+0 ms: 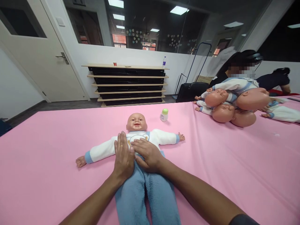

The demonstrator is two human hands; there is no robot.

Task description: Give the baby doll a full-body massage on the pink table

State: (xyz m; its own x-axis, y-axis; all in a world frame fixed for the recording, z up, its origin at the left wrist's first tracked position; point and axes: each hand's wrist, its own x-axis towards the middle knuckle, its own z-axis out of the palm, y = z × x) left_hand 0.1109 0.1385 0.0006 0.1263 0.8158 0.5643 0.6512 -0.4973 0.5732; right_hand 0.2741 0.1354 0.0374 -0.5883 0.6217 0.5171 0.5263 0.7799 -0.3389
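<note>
Head view: green-capped bottle [164, 115] stands near the doll [140, 177], contents hidden

Our hands [124, 159] partly hide the doll's [136, 123] shirt [138, 136]; near the worktop's [65, 131] far edge, we cannot read the bottle's [164, 114] label [163, 117].

Door [37, 59] at ten o'clock, stacked boards [128, 84] at twelve, bottle [164, 62] on top, and dolls [223, 113] heaped at two, a person [237, 60] behind!

So your table [58, 134] has a doll [140, 179] at 12 o'clock, bottle [164, 115] at 1, doll pile [241, 101] around 2.
</note>
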